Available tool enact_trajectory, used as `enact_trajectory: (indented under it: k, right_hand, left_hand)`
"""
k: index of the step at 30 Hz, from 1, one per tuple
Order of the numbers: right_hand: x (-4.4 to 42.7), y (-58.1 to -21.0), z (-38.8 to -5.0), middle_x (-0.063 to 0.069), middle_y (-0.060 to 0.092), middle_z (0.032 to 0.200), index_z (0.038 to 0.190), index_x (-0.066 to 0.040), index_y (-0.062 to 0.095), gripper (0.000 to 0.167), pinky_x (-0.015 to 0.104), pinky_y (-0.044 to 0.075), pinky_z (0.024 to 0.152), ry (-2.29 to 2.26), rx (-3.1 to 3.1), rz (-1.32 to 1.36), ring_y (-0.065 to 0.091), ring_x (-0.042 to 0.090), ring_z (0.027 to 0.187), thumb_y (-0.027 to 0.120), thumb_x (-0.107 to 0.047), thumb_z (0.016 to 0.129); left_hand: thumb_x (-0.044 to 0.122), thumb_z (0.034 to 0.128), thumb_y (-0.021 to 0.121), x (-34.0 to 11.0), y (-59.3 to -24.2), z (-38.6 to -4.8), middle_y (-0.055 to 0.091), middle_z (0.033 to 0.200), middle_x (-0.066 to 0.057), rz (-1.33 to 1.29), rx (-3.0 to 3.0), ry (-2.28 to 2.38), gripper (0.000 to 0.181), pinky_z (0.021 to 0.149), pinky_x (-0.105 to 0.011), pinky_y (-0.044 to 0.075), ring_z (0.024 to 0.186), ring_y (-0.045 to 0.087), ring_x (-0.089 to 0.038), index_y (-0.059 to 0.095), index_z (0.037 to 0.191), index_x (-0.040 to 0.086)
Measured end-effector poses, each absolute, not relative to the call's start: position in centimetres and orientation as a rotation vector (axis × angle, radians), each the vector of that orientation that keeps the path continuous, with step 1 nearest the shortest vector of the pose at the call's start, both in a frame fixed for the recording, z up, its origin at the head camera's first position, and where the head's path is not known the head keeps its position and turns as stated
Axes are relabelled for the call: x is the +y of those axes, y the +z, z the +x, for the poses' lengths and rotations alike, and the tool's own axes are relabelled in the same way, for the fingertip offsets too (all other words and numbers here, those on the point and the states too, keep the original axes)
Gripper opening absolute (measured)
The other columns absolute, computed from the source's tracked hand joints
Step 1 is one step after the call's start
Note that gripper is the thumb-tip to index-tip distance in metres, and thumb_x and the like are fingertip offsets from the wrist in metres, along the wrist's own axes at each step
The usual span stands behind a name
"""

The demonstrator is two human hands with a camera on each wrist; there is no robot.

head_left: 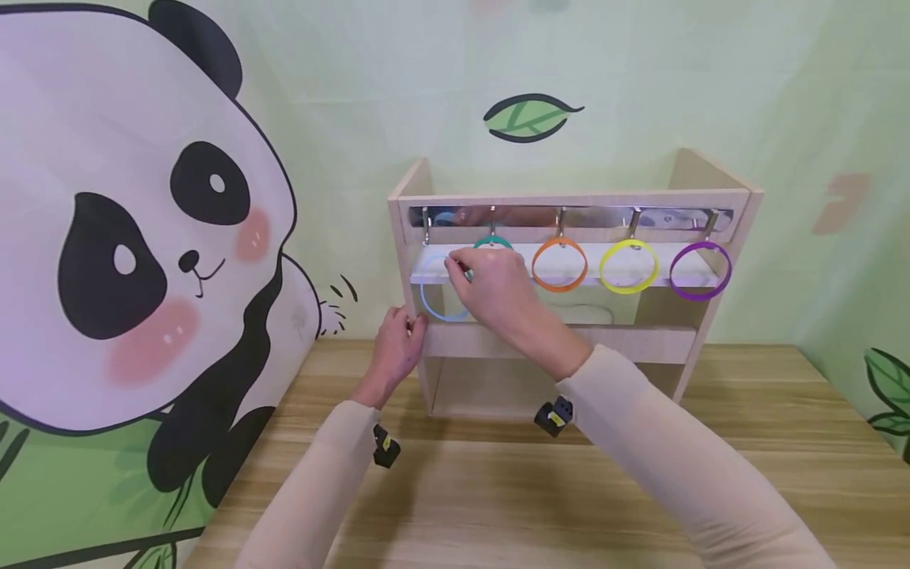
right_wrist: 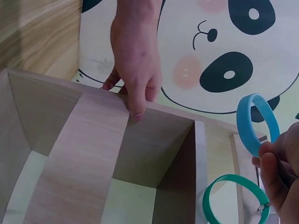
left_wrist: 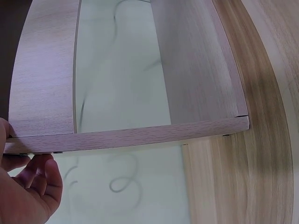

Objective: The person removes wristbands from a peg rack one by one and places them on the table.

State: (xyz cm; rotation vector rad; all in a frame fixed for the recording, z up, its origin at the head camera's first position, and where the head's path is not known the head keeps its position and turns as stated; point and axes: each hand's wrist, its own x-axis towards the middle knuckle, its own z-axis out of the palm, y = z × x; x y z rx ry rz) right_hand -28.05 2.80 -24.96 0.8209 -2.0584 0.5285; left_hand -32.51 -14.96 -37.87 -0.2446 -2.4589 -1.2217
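Right hand (head_left: 498,288) of the person pinches the blue ring (right_wrist: 245,128) between thumb and fingertips; the ring is just left of centre in the head view and at the right of the right wrist view. Level with it, above, is the leftmost hook (head_left: 426,225) on the metal strip (head_left: 526,216). The step in hand seems to be working this ring at that hook; whether it is going on or coming off, one moment cannot settle. My judgement is that the next move calls for lining the band up with the hook's tip, without knocking the green ring (right_wrist: 229,177) just beside it. Across to the right in the head view hang the orange ring (head_left: 561,289), yellow ring (head_left: 629,290) and purple ring (head_left: 700,297). Left of centre, the left hand (head_left: 398,348) grips the side edge of the wooden rack (head_left: 558,341), thumb on one face and fingers on the other, probably to steady it. The right hand covers the upper part of the blue ring and most of the green one in the head view, so contact between blue ring and hook cannot be made out. The right wrist view cuts that hand off at its edge, and the left wrist view shows no rings.
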Motion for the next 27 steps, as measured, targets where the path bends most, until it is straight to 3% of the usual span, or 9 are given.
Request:
enact_trajectory:
  k: [8,17,27]
  right_hand:
    - [4.8,-26.7,-28.2,0.009,0.070,0.077,0.085,-0.001,0.074,0.012,0.032,0.052,0.057,0.571,-2.057,0.828,0.064,0.022,0.062,0.064,-0.008,0.087]
    - [6.5,-28.1,-27.8,0.007,0.067,0.069,0.082,-0.001,0.072,0.010,0.029,0.045,0.048,0.553,-2.054,0.861,0.056,0.017,0.052,0.065,-0.006,0.085]
    - [8.2,-30.2,-27.0,0.006,0.069,0.074,0.081,-0.001,0.070,0.008,0.026,0.051,0.053,0.561,-2.110,0.922,0.065,0.016,0.064,0.066,-0.007,0.084]
  left_hand:
    - [0.026,0.0987,0.043,-15.0,-37.9,-32.6,0.049,0.107,-0.017,-0.256,-2.472,-1.235,0.039,0.073,-0.037,0.055,0.094,0.056,-0.029,0.054,0.126,0.000]
    - [0.028,0.0993,0.042,-15.3,-37.8,-32.4,0.048,0.111,-0.016,-0.226,-2.491,-1.256,0.041,0.076,-0.039,0.054,0.098,0.055,-0.029,0.052,0.129,0.002]
    - [0.030,0.1001,0.040,-15.1,-37.7,-32.2,0.047,0.114,-0.015,-0.233,-2.513,-1.267,0.043,0.078,-0.037,0.054,0.098,0.053,-0.027,0.050,0.133,0.004]
